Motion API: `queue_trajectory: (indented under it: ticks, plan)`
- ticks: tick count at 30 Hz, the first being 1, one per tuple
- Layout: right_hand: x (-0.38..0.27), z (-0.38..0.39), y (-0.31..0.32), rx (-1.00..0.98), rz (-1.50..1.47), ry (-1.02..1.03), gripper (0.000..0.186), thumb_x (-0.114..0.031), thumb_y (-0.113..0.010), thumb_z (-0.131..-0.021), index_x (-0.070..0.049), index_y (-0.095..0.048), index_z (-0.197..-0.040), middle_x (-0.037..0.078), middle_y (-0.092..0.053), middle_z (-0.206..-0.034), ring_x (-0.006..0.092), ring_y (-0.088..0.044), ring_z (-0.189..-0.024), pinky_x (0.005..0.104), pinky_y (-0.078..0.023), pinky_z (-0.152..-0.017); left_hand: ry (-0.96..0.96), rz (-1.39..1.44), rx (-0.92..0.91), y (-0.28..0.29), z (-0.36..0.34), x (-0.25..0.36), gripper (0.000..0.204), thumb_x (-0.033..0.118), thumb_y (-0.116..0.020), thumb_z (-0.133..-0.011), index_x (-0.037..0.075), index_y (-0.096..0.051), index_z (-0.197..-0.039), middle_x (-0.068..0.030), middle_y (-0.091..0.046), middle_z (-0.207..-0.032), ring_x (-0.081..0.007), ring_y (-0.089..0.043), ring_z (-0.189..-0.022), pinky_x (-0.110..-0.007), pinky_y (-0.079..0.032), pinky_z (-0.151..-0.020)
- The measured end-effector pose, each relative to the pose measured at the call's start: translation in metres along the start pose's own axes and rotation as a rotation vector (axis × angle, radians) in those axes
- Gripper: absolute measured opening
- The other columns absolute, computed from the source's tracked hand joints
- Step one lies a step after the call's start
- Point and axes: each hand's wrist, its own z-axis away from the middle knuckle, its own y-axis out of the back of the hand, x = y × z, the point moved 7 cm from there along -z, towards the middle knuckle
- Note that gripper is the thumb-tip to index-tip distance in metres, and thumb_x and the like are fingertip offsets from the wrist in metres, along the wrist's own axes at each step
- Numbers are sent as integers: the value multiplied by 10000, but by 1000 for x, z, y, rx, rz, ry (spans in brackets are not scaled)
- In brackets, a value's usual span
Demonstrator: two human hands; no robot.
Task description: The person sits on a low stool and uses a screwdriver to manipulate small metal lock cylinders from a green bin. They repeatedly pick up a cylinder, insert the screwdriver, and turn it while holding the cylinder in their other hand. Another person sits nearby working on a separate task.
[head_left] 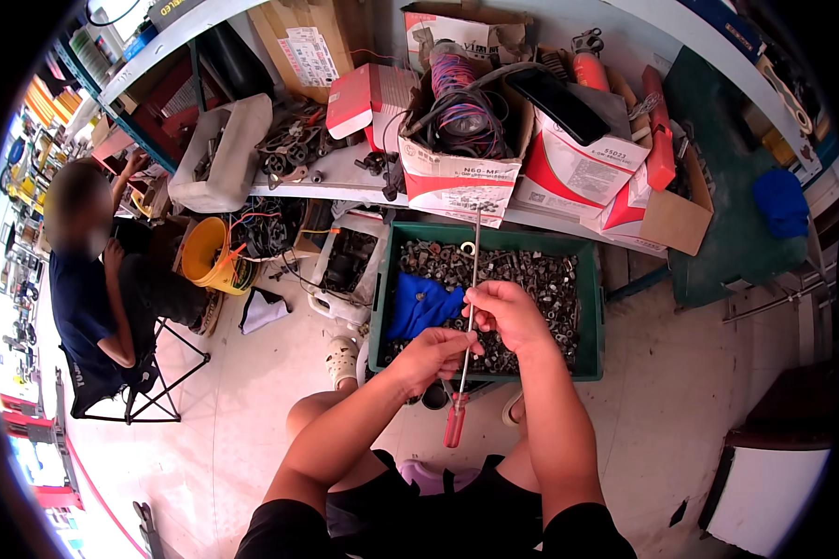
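A long screwdriver [455, 419] with a red handle points away from me, its handle toward my lap. My left hand [435, 359] is closed around the shaft, above the handle. Farther up, my right hand [507, 315] pinches the same shaft between thumb and fingers. The shaft's far end overlaps a carton, with small dark bits at the tip. A pale washer [468, 249] appears beside the shaft; whether it touches is unclear. Below my hands, a green bin [589, 312] holds many loose nuts, bolts and washers. A blue cloth [423, 306] lies on them, left of my hands.
Behind the bin, a shelf [350, 177] carries cartons, a cable-filled box [457, 182], a black phone [557, 102] and metal parts. A cut-open container [323, 303] and yellow bucket [205, 250] stand left. Another person [93, 289] sits at far left on a folding stool.
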Motion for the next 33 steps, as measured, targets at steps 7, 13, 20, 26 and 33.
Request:
queue_trajectory:
  ticks: [7,13,20,26,33]
  plan:
    - [11,-9,-2,139,51,51,219,-206,-761,-850,-49,-610,-823,16,-592,-679,51,-463,-545,217,-340,-446,-82,-221,225,15,-5,0,205,245,-692,-922,41,-697,-899,93,-410,-594,-29,-287,-488,-208,-222,-468]
    - [-2,0,-18,-28,-122,-36,198,-214,-643,-935,-17,-636,-937,54,-623,-821,65,-463,-565,217,-343,-450,-53,-88,84,8,3,5,321,310,-604,-977,8,-709,-943,96,-368,-574,-40,-254,-483,-222,-210,-468]
    - [-3,-1,-16,-116,-180,-25,191,-176,-598,-953,-6,-654,-1021,79,-652,-874,64,-500,-617,206,-378,-516,-3,11,14,7,4,6,317,297,-569,-993,3,-687,-992,102,-312,-585,-46,-237,-505,-221,-198,-474]
    - [13,-11,-6,40,-154,4,166,-177,-696,-900,-61,-602,-828,43,-622,-742,57,-485,-568,202,-361,-480,-94,-151,215,20,-1,6,145,175,-680,-919,31,-674,-913,81,-479,-643,-32,-327,-504,-210,-241,-465]
    - [14,-11,-13,21,-197,-25,206,-233,-687,-911,-72,-580,-840,38,-621,-770,66,-486,-542,210,-365,-452,-113,-90,205,21,0,7,137,155,-653,-933,26,-666,-889,58,-527,-680,-35,-334,-517,-210,-243,-473]
